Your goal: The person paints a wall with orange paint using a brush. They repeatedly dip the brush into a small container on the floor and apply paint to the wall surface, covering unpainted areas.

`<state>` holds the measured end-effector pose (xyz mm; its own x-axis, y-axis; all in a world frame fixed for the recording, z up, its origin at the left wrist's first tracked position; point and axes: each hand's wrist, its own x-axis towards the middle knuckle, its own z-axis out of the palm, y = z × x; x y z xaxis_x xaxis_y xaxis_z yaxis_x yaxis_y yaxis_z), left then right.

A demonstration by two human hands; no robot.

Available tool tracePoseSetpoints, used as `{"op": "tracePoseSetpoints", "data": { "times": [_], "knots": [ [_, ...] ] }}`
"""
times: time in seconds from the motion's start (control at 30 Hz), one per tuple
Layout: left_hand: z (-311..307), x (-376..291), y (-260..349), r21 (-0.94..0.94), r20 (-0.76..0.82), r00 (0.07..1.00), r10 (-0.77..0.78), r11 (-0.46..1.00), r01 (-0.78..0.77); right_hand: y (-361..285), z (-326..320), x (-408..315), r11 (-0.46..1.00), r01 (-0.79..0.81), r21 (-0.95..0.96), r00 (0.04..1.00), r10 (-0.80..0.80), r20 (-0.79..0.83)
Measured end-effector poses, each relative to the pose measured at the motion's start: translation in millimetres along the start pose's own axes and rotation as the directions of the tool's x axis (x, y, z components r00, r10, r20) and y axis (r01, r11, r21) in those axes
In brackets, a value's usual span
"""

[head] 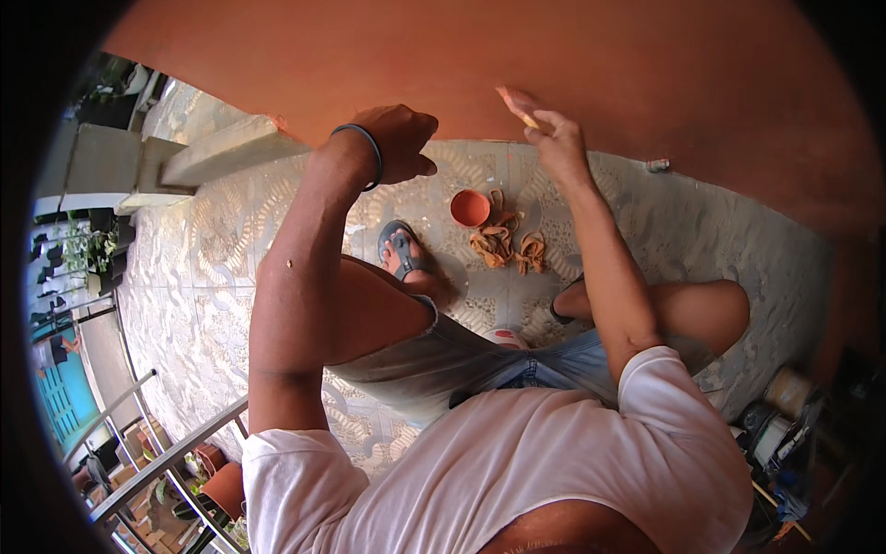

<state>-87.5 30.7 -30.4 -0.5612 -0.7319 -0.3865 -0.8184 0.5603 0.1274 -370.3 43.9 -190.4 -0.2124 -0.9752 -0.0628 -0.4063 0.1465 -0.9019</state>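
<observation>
My right hand (562,147) grips a paintbrush (518,105) by its light wooden handle. The brush's bristles carry reddish-orange paint and point up and left, against or close to the terracotta-coloured wall (623,62). My left hand (396,144), with a dark band at the wrist, is raised before the wall's lower edge. Its fingers are bent, the thumb stands apart from them, and no object shows in it. On the patterned tile floor (291,235), between my feet and the wall, sits a small round container (470,208) of reddish paint. Crumpled orange-brown cloth strips (505,246) lie beside it.
A short pipe stub (657,165) juts from the wall's base at right. At left are a low concrete ledge (221,152), potted plants (93,246) and a metal railing (173,457). Cans and clutter (779,415) stand at lower right.
</observation>
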Motion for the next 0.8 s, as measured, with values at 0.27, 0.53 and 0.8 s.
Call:
{"op": "tracePoseSetpoints", "data": {
  "times": [0.27, 0.53, 0.8],
  "knots": [
    [2.1, -8.0, -6.3, 0.068, -0.061, 0.998, -0.004, 0.998, 0.009, -162.5, -127.5, -103.0, 0.888, 0.371, 0.272, 0.883, -0.246, -0.4],
    [75.7, 26.3, 27.5, -0.211, -0.137, 0.933, 0.332, 0.911, -0.355, -99.9, -219.1, -157.6, 0.991, 0.119, 0.068, 0.926, -0.086, -0.366],
    [314.6, 55.3, 167.8, -0.356, 0.381, 0.92, -0.087, 0.905, 0.233, -51.3, -264.7, -169.0, 0.959, 0.195, 0.205, 0.798, -0.034, -0.602]
  ]
}}
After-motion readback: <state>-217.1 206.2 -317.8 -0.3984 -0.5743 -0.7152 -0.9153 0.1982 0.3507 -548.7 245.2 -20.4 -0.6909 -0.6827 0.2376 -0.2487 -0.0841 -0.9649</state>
